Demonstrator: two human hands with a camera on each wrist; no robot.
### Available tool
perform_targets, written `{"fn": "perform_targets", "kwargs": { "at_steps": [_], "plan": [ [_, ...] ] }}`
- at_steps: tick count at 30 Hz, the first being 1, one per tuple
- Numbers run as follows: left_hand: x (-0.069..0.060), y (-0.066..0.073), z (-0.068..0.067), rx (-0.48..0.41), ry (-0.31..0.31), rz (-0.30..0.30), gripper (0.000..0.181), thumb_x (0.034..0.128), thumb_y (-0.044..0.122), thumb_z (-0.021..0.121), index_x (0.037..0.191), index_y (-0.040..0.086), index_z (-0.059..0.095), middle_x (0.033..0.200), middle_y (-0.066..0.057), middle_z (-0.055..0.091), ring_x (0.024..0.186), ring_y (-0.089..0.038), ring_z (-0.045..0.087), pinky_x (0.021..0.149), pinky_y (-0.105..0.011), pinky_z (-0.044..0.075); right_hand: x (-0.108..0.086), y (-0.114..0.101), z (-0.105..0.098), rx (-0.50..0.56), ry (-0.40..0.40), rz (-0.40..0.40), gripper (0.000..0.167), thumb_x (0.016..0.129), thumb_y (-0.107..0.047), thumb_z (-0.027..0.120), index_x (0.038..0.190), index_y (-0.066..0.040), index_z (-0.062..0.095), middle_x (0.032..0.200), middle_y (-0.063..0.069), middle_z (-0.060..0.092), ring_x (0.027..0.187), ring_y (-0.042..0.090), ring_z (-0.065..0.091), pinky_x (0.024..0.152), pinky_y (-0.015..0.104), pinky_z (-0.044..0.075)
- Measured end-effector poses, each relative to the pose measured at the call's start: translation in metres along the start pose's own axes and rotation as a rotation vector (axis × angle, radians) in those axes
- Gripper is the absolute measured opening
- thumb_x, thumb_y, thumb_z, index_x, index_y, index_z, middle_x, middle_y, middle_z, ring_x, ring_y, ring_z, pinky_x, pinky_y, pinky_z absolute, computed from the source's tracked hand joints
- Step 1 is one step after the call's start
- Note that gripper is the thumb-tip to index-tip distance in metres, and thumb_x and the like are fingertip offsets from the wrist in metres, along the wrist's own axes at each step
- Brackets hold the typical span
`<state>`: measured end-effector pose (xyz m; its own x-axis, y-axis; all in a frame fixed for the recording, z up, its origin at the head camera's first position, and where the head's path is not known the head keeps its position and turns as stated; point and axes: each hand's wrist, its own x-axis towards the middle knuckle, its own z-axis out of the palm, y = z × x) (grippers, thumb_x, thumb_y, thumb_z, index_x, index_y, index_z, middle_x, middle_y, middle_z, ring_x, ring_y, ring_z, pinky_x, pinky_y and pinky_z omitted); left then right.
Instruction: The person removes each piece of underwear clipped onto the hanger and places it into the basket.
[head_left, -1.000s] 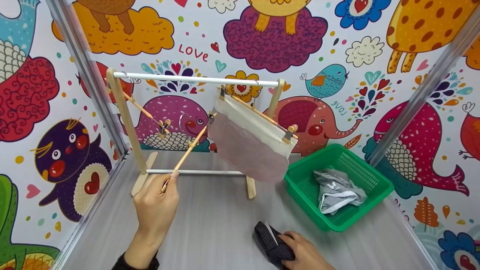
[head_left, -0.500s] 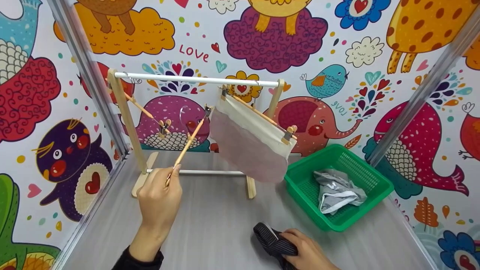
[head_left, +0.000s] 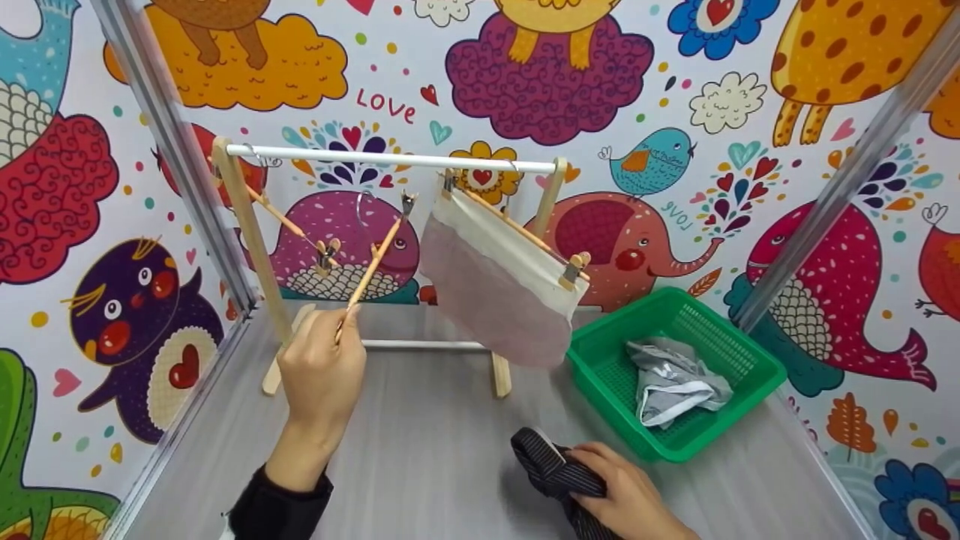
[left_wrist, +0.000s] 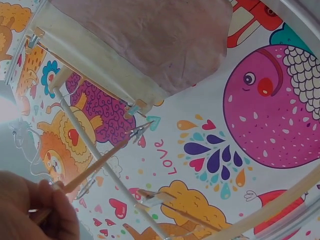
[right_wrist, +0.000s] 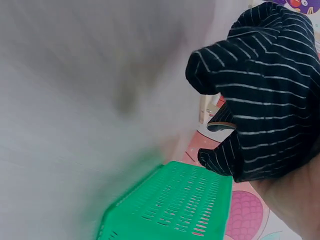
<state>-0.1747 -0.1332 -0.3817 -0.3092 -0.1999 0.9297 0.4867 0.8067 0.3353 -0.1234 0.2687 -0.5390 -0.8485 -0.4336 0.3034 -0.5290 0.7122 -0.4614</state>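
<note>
My left hand [head_left: 324,367] grips one end of a wooden clip hanger [head_left: 367,274], which slants up to a dark metal clip at its far end. In the left wrist view the fingers [left_wrist: 55,205] curl round the hanger rod [left_wrist: 97,165]. My right hand [head_left: 626,491] holds a bunched black cloth with thin white stripes [head_left: 559,472] low over the table, left of the green basket. The right wrist view shows this striped cloth [right_wrist: 272,95] large, above part of the hand [right_wrist: 290,195]. A cream and mauve cloth [head_left: 495,292] hangs clipped to another hanger on the rack.
The wooden rack [head_left: 251,247] with a white top bar [head_left: 390,157] stands at the back. Another clip hanger [head_left: 281,214] hangs at its left end. The green basket [head_left: 600,405] at the right holds a grey cloth [head_left: 675,375]. Patterned walls surround the table.
My left hand has moved up and slightly right with the hanger, whose clip end has risen and shifted left from the hanging cloth. My right hand has lifted the striped cloth slightly and shifted right.
</note>
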Motion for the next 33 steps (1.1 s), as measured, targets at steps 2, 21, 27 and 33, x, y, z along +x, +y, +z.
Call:
{"fn": "perform_targets", "kwargs": {
  "at_steps": [2, 21, 27, 33],
  "plan": [
    [0.003, -0.002, 0.003, 0.000, 0.006, -0.003, 0.012, 0.0895, -0.005, 0.078, 0.083, -0.010, 0.069, 0.069, -0.018, 0.060, 0.060, -0.031, 0.058, 0.047, -0.046, 0.047, 0.000, 0.000, -0.001, -0.004, 0.030, -0.022, 0.051, 0.081, -0.013, 0.088, 0.129, -0.017, 0.071, 0.126, -0.004, 0.066, 0.104, 0.013, 0.065, 0.083, 0.036, 0.057],
    [0.036, -0.002, 0.026, 0.010, 0.025, -0.015, 0.012, 0.0925, -0.002, 0.077, 0.085, -0.011, 0.072, 0.070, -0.019, 0.062, 0.050, -0.027, 0.051, 0.042, -0.038, 0.039, 0.003, -0.005, -0.020, -0.001, 0.147, -0.026, 0.055, 0.078, -0.009, 0.090, 0.127, -0.022, 0.072, 0.126, -0.009, 0.066, 0.106, 0.013, 0.066, 0.083, 0.034, 0.056],
    [0.040, -0.004, 0.031, 0.013, 0.025, -0.053, 0.011, 0.0919, -0.004, 0.077, 0.086, -0.011, 0.071, 0.071, -0.020, 0.063, 0.050, -0.028, 0.053, 0.044, -0.040, 0.043, 0.004, -0.005, -0.031, 0.019, 0.171, 0.019, 0.059, 0.075, -0.005, 0.090, 0.128, -0.024, 0.072, 0.127, -0.013, 0.066, 0.109, 0.011, 0.067, 0.088, 0.033, 0.056],
    [0.046, -0.005, 0.036, 0.036, -0.009, -0.078, 0.016, 0.0970, 0.002, 0.074, 0.091, -0.012, 0.072, 0.076, -0.022, 0.065, 0.055, -0.032, 0.058, 0.049, -0.042, 0.050, 0.004, -0.006, -0.042, 0.059, 0.201, 0.084, 0.059, 0.074, 0.000, 0.089, 0.126, -0.025, 0.074, 0.126, -0.016, 0.067, 0.110, 0.010, 0.067, 0.090, 0.027, 0.053]
  ]
}}
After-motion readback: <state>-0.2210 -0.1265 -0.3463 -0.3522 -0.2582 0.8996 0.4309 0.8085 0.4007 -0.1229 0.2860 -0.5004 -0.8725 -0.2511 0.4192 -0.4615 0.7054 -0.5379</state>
